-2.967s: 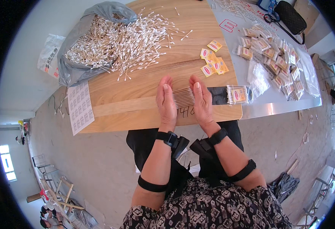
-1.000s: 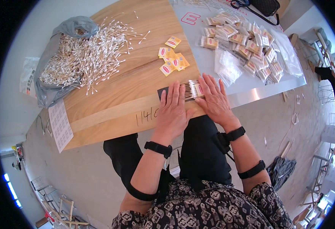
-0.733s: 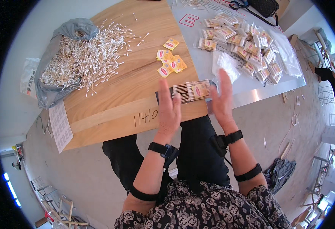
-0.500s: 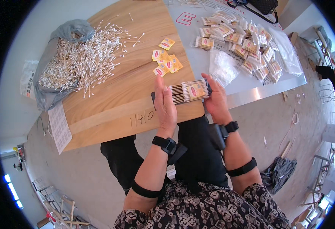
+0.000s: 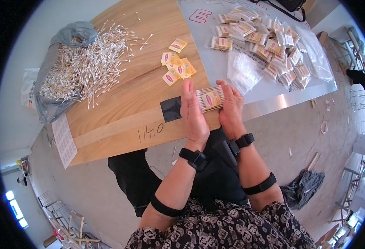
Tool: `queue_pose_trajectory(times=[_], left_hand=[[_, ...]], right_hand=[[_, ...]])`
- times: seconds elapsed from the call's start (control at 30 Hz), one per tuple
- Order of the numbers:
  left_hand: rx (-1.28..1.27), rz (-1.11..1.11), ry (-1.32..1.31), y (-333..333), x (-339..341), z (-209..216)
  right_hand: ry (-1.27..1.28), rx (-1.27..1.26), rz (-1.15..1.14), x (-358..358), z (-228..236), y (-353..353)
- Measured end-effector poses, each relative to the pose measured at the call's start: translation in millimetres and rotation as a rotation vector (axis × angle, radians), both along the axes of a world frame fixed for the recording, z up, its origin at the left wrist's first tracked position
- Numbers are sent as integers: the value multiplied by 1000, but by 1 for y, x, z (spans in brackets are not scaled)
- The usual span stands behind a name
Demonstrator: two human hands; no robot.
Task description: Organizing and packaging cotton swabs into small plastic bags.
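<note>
A bundle of cotton swabs [image 5: 203,107] with a yellow and white label card [image 5: 212,98] on top lies between my two hands near the table's front edge. My left hand [image 5: 194,118] presses against its left end, fingers straight and held together. At the other end my right hand [image 5: 232,103] grips it, thumb and fingers around the swab tips. A dark flat pad [image 5: 172,109] on the wood shows just left of my left hand. Beyond my hands lie several loose label cards [image 5: 178,68].
On the left, a grey plastic bag [image 5: 45,103] spills a large heap of loose cotton swabs [image 5: 103,62]. A printed sheet [image 5: 64,139] hangs over the table's edge. To the right are a pile of packed swab bags [image 5: 274,50], clear empty bags [image 5: 244,71] and a black bag [image 5: 288,5].
My left hand has slid right, squeezing the swabs into a narrower bundle and uncovering more of the dark pad. My right hand now wraps closer around the other end.
</note>
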State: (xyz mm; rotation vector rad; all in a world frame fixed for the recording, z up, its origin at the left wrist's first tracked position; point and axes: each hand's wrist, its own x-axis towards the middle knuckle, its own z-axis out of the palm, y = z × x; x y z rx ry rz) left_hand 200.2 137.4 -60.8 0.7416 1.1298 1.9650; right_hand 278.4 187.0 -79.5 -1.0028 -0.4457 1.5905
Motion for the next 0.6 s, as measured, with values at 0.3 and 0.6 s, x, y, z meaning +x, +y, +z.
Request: queue_pose_trajectory(times=[0.3, 0.6], left_hand=[[-123, 59, -5, -23, -39, 10], [-644, 335, 1145, -62, -203, 19]], right_hand=[[-168, 3, -12, 15, -2, -3], [-1029, 570, 41, 16, 39, -47]])
